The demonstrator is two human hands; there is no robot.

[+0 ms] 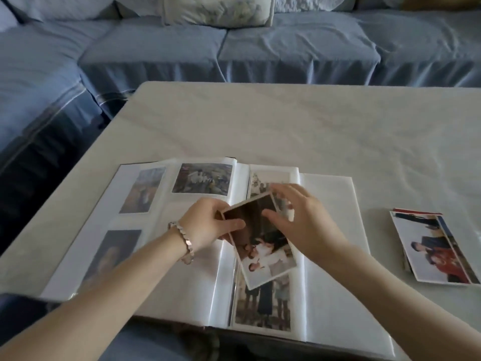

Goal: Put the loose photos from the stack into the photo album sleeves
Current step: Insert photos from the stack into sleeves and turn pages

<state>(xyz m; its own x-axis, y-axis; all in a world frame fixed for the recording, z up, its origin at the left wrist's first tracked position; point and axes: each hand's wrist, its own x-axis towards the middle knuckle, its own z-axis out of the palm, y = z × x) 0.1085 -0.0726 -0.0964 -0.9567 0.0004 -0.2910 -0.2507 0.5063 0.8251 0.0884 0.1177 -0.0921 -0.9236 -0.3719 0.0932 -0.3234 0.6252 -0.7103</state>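
The loose photo (260, 246) is held tilted just above the middle of the open photo album (328, 256), its long edge skewed against the page columns. The left hand (208, 226) pinches its far-left corner, thumb on top and fingers underneath, probably so that the rest of the print stays free to be steered. The right hand (299, 220) is spread over the far-right edge with fingers released and thumb near the picture face. Whether it touches the print I cannot tell. It seems poised to square the print up or to lift a sleeve mouth.

Under the photo, the column right of the spine already holds prints, one showing at the near end (263, 304). Three more filled sleeves lie on the left page (203, 178). The rightmost page looks bare white, so open sleeves are likely there.

The stack (437, 252) of remaining photos lies on the pale worktop (260, 121) to the right, well apart from the album yet within the right hand's reach. A bracelet (182, 241) circles the left wrist. A blue-covered sofa (234, 48) runs along the far side.
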